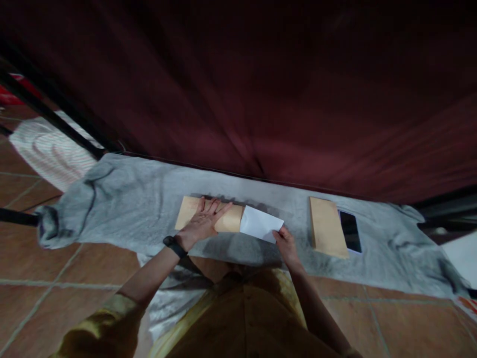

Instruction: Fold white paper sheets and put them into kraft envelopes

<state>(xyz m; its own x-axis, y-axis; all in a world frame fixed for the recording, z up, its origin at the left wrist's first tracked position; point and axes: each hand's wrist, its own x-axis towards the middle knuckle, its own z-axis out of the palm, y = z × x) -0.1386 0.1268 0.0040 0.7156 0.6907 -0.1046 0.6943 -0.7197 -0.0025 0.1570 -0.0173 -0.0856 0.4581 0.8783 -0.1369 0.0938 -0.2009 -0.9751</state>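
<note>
A brown paper envelope [230, 219] lies lengthwise on the grey cloth in front of me. My left hand [203, 221], with a dark band on its wrist, rests on it, fingers spread flat. At the envelope's right end is a folded white paper [261, 223], its left edge meeting the envelope's opening; whether part of it is inside, I cannot tell. My right hand [286, 242] pinches the white paper at its lower right corner, thumb on top.
To the right lies a stack of brown envelopes [328, 226], with a phone [350, 231] beside it. Grey cloth [134, 199] covers the long narrow surface. A dark red curtain [238, 99] hangs behind it. Striped fabric [55, 146] and black metal bars [48, 112] are at the left.
</note>
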